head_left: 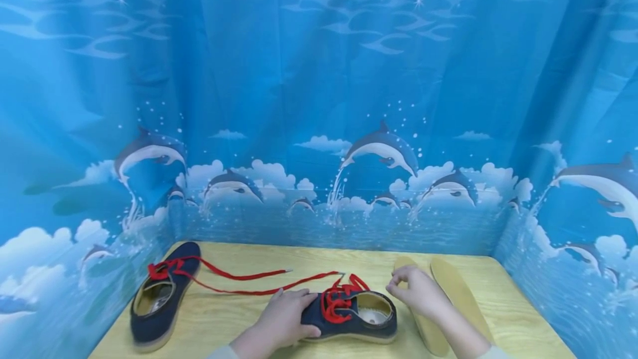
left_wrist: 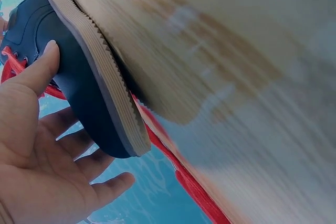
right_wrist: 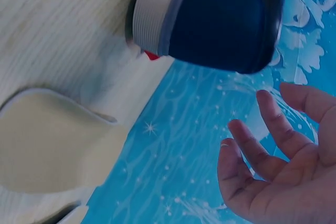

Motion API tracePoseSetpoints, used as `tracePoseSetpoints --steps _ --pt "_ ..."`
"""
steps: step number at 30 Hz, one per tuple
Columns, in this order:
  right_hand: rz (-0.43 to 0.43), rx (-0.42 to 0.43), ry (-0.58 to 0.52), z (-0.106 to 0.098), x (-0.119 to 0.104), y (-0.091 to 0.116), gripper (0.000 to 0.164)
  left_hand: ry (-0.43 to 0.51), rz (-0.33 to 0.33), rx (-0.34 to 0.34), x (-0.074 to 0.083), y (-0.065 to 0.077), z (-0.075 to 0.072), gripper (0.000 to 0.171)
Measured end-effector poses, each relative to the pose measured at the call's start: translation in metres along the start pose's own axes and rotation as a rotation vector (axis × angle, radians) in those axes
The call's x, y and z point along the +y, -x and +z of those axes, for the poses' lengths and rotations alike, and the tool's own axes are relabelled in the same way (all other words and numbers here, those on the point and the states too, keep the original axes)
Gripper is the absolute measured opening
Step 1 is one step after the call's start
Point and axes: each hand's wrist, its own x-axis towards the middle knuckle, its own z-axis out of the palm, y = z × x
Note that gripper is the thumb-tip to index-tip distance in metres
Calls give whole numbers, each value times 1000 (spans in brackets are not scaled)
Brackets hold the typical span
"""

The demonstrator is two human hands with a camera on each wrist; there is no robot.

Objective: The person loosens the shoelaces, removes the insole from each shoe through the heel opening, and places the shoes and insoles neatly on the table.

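A navy shoe (head_left: 314,312) with a pale ribbed sole lies on the table in front of me, toe to the left and heel to the right. Its red laces (head_left: 336,314) are threaded through the eyelets and bunched on top. My left hand (head_left: 281,320) grips the toe end, thumb on the near side and fingers across the far side. Beyond the heel, my right hand (head_left: 418,291) hovers over two tan insoles (head_left: 461,295), its fingers loosely bent around nothing. In the right wrist view, a gap separates those fingertips from the shoe's heel (right_wrist: 226,24).
At the left edge stands a second navy shoe (head_left: 149,334), toe pointing away. Its long red laces (head_left: 239,277) stretch rightward over the wooden table (head_left: 249,256), almost to the first shoe. A blue dolphin-print curtain (head_left: 309,98) encloses the back and both sides.
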Motion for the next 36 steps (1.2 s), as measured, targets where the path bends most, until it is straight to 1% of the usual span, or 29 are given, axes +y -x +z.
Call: tracePoseSetpoints --steps 2,9,17,19,23,26,29,31,36 --pt "9 0 1 4 -1 -2 21 1 1 -1 0 0 0 77" --pt "-7 8 -2 18 0 -6 20 1 3 -1 -2 -1 1 77" --pt "-19 -9 30 27 5 -8 22 18 10 -16 -4 -3 1 78" --pt "-12 -12 33 27 5 -8 23 14 21 -24 -6 -4 1 78" --pt "0 -15 40 27 4 -5 24 -34 80 -27 -12 -10 1 78" --pt "1 -21 59 25 2 -1 26 -82 151 -12 -18 -17 1 78" --pt "-9 -32 85 24 1 2 26 -111 206 -7 -23 -24 -1 78" --pt "-16 -49 100 23 0 4 26 -128 234 -6 -27 -29 -3 77" --pt "-43 -130 125 21 -2 10 24 -140 284 1 -37 -39 -6 75"
